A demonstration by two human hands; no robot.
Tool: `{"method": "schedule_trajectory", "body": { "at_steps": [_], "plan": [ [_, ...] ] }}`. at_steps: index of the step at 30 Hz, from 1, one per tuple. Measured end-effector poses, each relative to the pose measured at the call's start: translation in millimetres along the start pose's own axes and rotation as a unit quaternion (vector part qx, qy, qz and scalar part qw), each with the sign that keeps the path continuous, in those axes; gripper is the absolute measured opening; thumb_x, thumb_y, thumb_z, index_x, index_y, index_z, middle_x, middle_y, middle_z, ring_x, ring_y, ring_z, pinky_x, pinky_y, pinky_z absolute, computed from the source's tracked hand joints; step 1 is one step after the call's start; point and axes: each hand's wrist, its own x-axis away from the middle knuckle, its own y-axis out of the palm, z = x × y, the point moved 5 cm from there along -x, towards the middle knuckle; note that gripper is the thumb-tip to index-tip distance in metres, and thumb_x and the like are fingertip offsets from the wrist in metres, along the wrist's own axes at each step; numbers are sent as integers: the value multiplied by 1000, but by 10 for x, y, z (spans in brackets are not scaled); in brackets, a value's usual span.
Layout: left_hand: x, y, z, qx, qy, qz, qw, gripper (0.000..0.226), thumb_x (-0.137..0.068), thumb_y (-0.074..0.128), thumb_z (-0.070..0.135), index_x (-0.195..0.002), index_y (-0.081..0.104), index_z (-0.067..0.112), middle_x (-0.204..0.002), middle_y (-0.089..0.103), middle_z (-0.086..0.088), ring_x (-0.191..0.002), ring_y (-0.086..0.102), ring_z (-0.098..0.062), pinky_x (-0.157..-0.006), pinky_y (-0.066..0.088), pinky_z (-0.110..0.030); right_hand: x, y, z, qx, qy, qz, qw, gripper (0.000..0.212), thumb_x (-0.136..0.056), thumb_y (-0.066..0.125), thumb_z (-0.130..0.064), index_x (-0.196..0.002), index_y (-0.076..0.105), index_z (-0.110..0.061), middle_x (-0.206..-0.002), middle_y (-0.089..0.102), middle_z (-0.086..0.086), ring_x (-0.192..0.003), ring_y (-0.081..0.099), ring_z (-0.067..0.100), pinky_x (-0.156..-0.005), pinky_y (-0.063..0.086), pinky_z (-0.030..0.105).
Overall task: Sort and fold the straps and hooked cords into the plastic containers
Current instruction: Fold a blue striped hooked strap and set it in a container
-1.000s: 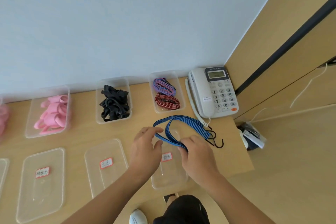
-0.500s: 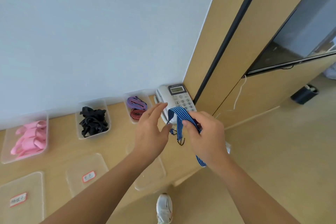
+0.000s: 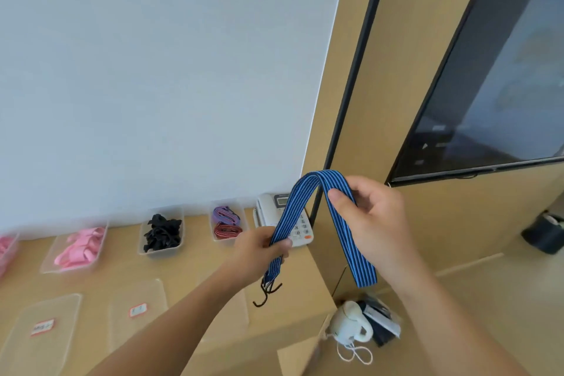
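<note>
one head camera, tilted down

a single wide-angle view from the person's head looks forward and down, close over both hands (image 3: 320, 241), taking in the surface (image 3: 195, 272) below, the wall (image 3: 152, 70) ahead and floor at right.

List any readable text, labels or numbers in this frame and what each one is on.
None can be read.
Lid label, red-bordered: writing blurred.
Second lid label: blurred.
Phone display and keypad digits: too small to read.
Tag on the items on the floor: no legible print.
</note>
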Motion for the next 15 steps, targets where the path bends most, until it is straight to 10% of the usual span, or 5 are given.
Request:
{"method": "schedule_trajectory", "body": {
  "at_steps": [4,7,15],
  "plan": [
    [255,-68,439,52,-26,64,996,28,-105,53,38,-92,73,24,-67,57,5,-57,56,-10,-67,60,-41,159,-281,221,32,76,-66,994,10,-95,67,-25,-103,72,-28,-94,75,-18,-90,68,-2,-74,49,18],
    [487,-20,813,134,-64,53,988,42,-109,39,42,-104,69,13,-73,54,-1,-61,52,-17,-58,48,-29,295,-399,391,178,90,-46,979,61,-91,68,-45,-145,47,-29,-137,51,-20,-134,45,6,-108,40,32],
    [978,171,1364,399,-132,100,902,32,-109,46,35,-99,52,5,-76,52,-5,-64,52,-21,-60,47,-31,872,-175,39,121,-290,-50,948,35,-78,74,-8,-112,72,-16,-112,61,-2,-106,56,19,-90,47,33]
  ]
}}
